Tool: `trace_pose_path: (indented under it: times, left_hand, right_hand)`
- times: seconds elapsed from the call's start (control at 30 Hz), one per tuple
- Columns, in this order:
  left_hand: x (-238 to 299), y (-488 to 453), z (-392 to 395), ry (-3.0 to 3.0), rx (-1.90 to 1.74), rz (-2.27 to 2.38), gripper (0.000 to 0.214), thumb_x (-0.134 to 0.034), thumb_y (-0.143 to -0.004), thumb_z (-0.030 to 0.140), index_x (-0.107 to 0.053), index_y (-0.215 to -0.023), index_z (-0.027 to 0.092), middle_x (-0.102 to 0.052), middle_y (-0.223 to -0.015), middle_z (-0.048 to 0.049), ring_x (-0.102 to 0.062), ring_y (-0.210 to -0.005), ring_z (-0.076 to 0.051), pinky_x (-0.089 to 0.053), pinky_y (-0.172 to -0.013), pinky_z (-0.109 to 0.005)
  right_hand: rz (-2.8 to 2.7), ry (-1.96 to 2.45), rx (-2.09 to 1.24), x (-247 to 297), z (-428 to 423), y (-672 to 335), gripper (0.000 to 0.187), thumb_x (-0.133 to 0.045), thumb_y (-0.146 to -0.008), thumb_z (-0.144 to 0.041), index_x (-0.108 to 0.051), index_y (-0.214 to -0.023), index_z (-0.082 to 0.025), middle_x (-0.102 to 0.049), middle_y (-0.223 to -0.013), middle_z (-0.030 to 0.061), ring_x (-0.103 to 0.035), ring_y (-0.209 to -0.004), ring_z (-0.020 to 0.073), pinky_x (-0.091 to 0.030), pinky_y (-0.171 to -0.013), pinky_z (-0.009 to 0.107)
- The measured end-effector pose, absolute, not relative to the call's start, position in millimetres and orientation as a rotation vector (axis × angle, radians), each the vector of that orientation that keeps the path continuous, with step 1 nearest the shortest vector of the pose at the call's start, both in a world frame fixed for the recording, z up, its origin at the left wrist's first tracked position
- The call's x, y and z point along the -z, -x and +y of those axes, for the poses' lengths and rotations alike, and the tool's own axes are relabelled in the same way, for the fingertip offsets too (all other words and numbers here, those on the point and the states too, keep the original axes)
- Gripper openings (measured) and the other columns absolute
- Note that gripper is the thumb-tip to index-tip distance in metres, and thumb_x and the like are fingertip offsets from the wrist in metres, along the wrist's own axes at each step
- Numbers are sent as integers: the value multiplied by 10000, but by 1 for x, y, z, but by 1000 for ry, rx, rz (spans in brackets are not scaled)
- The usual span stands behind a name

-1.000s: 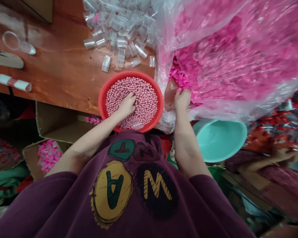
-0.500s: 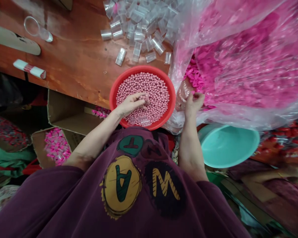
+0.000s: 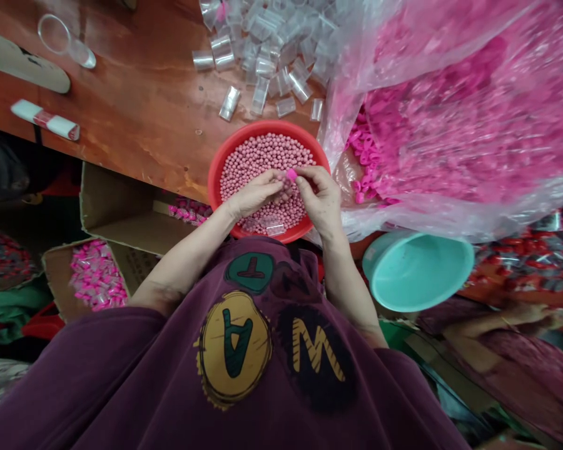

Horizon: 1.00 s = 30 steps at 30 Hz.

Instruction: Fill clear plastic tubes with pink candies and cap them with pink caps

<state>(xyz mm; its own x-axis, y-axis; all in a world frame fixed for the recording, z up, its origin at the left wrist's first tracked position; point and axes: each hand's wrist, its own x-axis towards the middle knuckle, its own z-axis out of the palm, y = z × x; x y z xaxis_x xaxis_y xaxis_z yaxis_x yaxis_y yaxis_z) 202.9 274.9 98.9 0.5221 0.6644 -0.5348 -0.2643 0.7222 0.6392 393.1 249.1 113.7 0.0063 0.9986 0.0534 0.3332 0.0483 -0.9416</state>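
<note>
Over a red bowl full of small pink beads, my two hands meet. My left hand is closed around a small clear plastic container; pink beads seem to show through it. Between the thumb and fingers of my right hand is a bright pink plastic cap, held against the container's end. Whether the cap is seated cannot be made out. Another clear container lies on the beads at the bowl's near side.
Clear containers are heaped behind the bowl. A plastic bag of pink parts spreads to the right, above a turquoise basin. At left are cardboard boxes with pink-capped pieces. A co-worker's arm shows at lower right.
My right hand has moved left from the bag of pink parts to the bowl, bringing a pink cap to the container. My left hand stays over the beads.
</note>
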Motion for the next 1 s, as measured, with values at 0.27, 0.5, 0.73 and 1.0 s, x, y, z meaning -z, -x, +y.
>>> trace_pose_path:
  times: [0.27, 0.5, 0.73, 1.0]
  left_hand:
    - [-98, -206, 263, -621, -673, 853, 459, -872, -901, 528, -604, -1035, 179, -684, -916, 10, -646, -734, -80, -523, -666, -203]
    - [-110, -213, 262, -637, -645, 929, 352, -836, -964, 440, -602, -1031, 185, -606, -760, 62, -564, -573, -53, -405, -527, -175]
    - [-121, -213, 264, -547, -665, 949, 272, -767, -1024, 370, -568, -982, 188, -611, -772, 54, -502, -537, -38, -346, -501, -166]
    - [-129, -207, 267, -633, -663, 944, 288, -791, -1016, 374, -584, -972, 178, -575, -719, 64, -473, -526, -42, -335, -494, -174]
  right_hand:
    - [-1582, 1474, -885, -119, 245, -389, 340, -609, -1115, -519, -804, -1081, -242, -805, -1021, 72, -751, -949, 237, -638, -897, 425]
    - [-1633, 1515, -719, -117, 238, -378, 322, -527, -1150, -430, -780, -1114, -234, -786, -1020, 92, -745, -958, 253, -637, -896, 445]
    - [-1704, 1507, -764, -122, 239, -380, 346, -484, -1160, -444, -769, -1188, -251, -778, -1101, 100, -741, -1037, 266, -648, -952, 490]
    - [-1672, 1470, -776, -126, 234, -372, 280, -506, -1140, -371, -754, -1189, -250, -775, -1102, 93, -738, -1030, 259, -648, -943, 483]
